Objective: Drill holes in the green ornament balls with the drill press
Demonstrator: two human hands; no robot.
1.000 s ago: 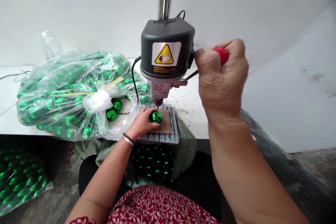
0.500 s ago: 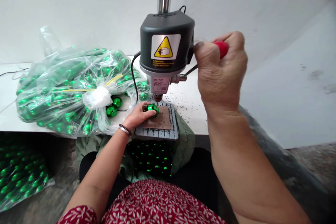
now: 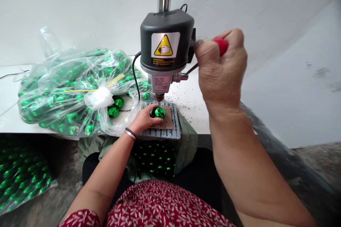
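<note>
Between the thumb and fingers of my left hand (image 3: pixel 146 118) is a shiny green ball (image 3: pixel 160 112), resting on a brown board (image 3: pixel 167 122) over the slotted grey base plate (image 3: pixel 176 133). The bit and chuck (image 3: pixel 159 97) of a dark drill press (image 3: pixel 167 39) stand straight above the ball; whether the tip touches it I cannot tell. Raised at the right, my right hand (image 3: pixel 223 67) is wrapped round the red-knobbed lever (image 3: pixel 221 46) of the press.
A big clear plastic bag (image 3: pixel 71 88) of green balls lies left of the press, with loose green balls (image 3: pixel 113 112) by its knot. More fill a bag (image 3: pixel 23 181) at the lower left and a container (image 3: pixel 154 159) below the plate. Dark shavings dot the white table (image 3: pixel 194 113).
My left hand has shifted the green ball slightly right and turned it, so it sits under the bit. My right hand keeps hold of the lever; the view has moved slightly.
</note>
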